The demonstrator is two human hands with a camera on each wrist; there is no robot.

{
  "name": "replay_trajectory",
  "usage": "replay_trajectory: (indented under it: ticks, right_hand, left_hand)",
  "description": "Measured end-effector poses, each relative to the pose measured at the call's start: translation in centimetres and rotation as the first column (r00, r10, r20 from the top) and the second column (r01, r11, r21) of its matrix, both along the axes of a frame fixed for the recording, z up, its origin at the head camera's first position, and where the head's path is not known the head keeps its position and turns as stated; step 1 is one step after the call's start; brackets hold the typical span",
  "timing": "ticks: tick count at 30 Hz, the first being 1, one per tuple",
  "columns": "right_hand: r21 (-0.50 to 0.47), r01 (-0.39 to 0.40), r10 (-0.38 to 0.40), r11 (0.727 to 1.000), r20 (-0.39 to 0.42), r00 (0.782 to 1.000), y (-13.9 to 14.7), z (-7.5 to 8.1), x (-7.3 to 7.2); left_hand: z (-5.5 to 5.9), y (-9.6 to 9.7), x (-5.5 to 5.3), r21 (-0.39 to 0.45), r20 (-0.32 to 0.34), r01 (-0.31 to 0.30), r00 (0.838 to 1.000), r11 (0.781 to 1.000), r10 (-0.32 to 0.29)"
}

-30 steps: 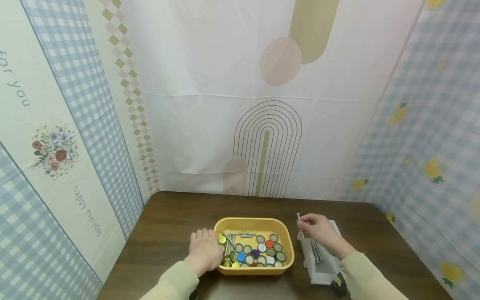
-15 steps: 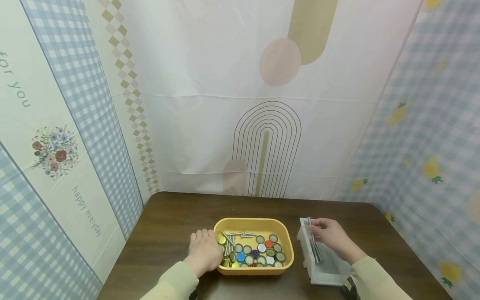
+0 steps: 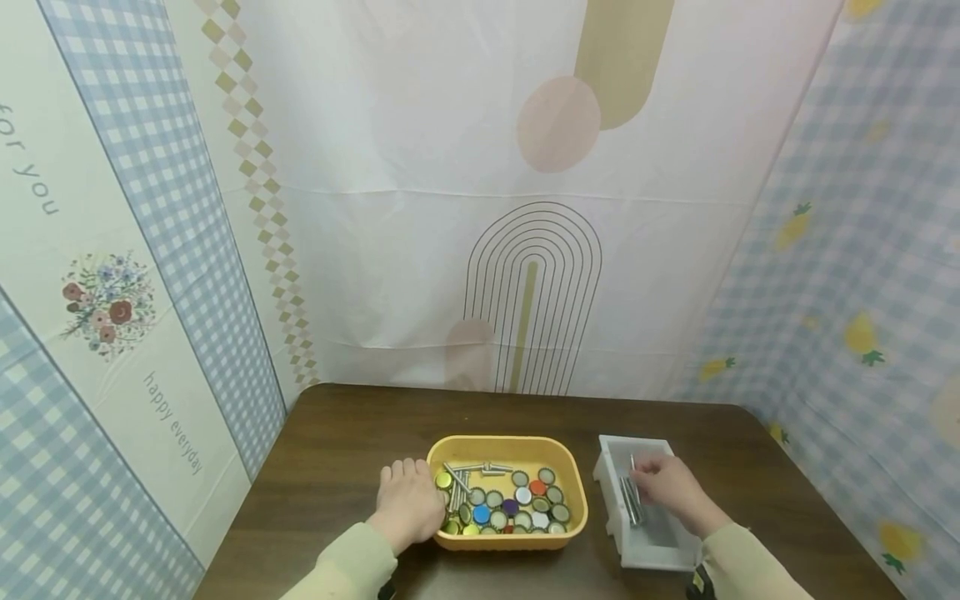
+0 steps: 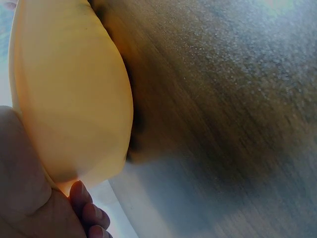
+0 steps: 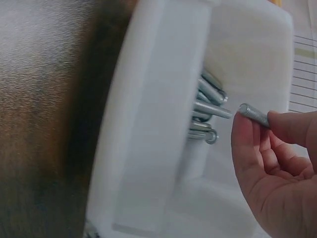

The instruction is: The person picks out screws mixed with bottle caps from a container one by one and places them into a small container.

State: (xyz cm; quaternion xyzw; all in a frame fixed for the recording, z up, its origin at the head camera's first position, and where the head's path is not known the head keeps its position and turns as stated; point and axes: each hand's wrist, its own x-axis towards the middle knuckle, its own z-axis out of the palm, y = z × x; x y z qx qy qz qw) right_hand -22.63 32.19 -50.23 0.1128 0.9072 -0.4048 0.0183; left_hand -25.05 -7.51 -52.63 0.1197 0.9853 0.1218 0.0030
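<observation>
My left hand holds the left end of a yellow plastic bin, its thumb over the rim. The bin's wall fills much of the left wrist view. Inside lie several bottle caps, mostly face down, and several silver bolts. My right hand is over a white plastic box and pinches a bolt between thumb and fingers; its threaded end shows in the right wrist view. Several more bolts lie together along one wall of the white box.
Both containers stand side by side on a dark wooden table, a narrow strip of tabletop between them. Patterned cloth hangs behind the table and along both sides.
My right hand has carried the bolt from above the white box's far left edge to the right and down into the box. My left hand and the yellow bin have stayed put.
</observation>
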Motion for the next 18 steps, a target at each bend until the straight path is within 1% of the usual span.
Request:
replay_trajectory:
  ticks: [6,12,16,18]
  right_hand:
    - [0.063,-0.001,0.0,0.998,0.005,1.0,0.0,-1.1,0.0]
    - [0.132,-0.009,0.005,0.991,0.03,1.0,0.1,-2.1,0.1]
    - [0.154,-0.022,0.018,0.988,0.033,0.999,0.3,-2.7,0.0]
    - [0.156,-0.031,0.025,0.987,0.035,0.999,0.4,-2.7,0.0]
  left_hand:
    - [-0.1,0.1,0.0,0.0,-0.012,-0.001,1.0,1.0,0.001]
    - [0.1,0.1,0.0,-0.001,-0.015,0.002,1.0,1.0,-0.002]
    - [0.3,0.1,0.2,0.004,-0.008,0.005,1.0,1.0,-0.005]
    - [0.4,0.1,0.2,0.005,-0.004,0.004,1.0,1.0,-0.004]
